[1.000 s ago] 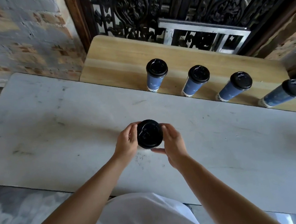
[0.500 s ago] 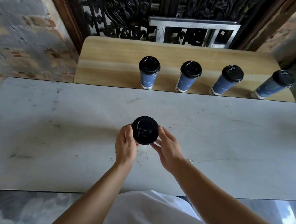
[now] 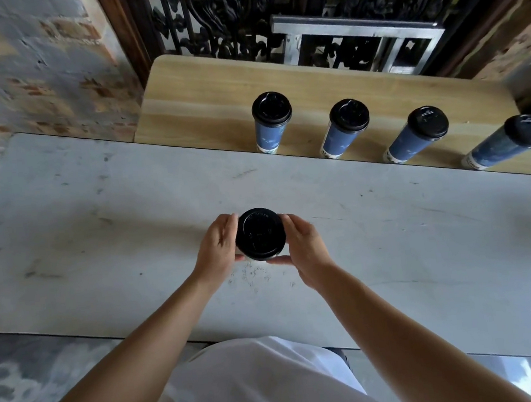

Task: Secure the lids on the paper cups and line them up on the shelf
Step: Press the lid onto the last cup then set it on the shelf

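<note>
A paper cup with a black lid (image 3: 260, 233) stands on the grey table (image 3: 97, 223), seen from straight above so only the lid shows. My left hand (image 3: 218, 242) wraps its left side and my right hand (image 3: 304, 244) grips its right side, thumb under the lid's near rim. Behind the table, on the wooden shelf (image 3: 201, 90), several blue cups with black lids stand in a row: the leftmost (image 3: 270, 122), a second (image 3: 344, 128), a third (image 3: 416, 134) and the rightmost (image 3: 508, 141).
A brick wall (image 3: 17, 62) rises at the left. Dark ornate ironwork (image 3: 239, 12) and a metal frame (image 3: 355, 33) stand behind the shelf. The shelf has bare wood left of the cup row. My white garment (image 3: 259, 386) fills the bottom.
The view has shifted slightly. My hands have closed more tightly round the cup, and my right thumb has come under the lid's near edge. The shelf cups have not moved.
</note>
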Available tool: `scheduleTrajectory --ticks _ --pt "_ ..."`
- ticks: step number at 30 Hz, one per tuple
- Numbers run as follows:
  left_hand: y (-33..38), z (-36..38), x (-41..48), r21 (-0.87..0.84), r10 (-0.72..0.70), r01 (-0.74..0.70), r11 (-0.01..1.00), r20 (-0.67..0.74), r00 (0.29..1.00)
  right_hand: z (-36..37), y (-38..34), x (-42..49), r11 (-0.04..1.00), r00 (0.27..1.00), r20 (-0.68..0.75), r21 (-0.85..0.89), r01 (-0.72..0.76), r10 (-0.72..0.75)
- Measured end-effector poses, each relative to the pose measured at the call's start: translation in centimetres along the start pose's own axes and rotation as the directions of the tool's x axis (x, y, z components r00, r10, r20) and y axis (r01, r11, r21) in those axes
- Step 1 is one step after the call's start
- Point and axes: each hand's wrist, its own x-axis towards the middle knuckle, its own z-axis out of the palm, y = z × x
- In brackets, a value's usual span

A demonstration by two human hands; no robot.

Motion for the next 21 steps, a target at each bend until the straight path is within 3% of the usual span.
scheduleTrajectory --ticks 5,9,14,21 --pt "-0.1 1.0 0.1 -0.096 0.021 -0.019 0.995 0.022 1.000 0.2 0.3 0.2 1.000 0.999 -0.042 0.012 0.024 -0.024" --pt "0.5 1.1 0.3 -0.093 -0.009 0.010 0.996 0.015 1.000 -0.6 0.0 0.8 0.986 0.996 0.008 0.143 -0.087 0.086" --pt "0.5 1.2 -0.1 0.041 -0.057 0.063 0.997 -0.124 0.991 -1.5 0.5 1.0 0.949 0.996 -0.021 0.307 -0.079 0.090" --pt "0.3 1.7 -0.1 0.053 -0.101 0.112 0.992 -0.165 0.981 -1.6 0.6 1.2 0.955 0.998 0.021 0.290 -0.057 0.053"
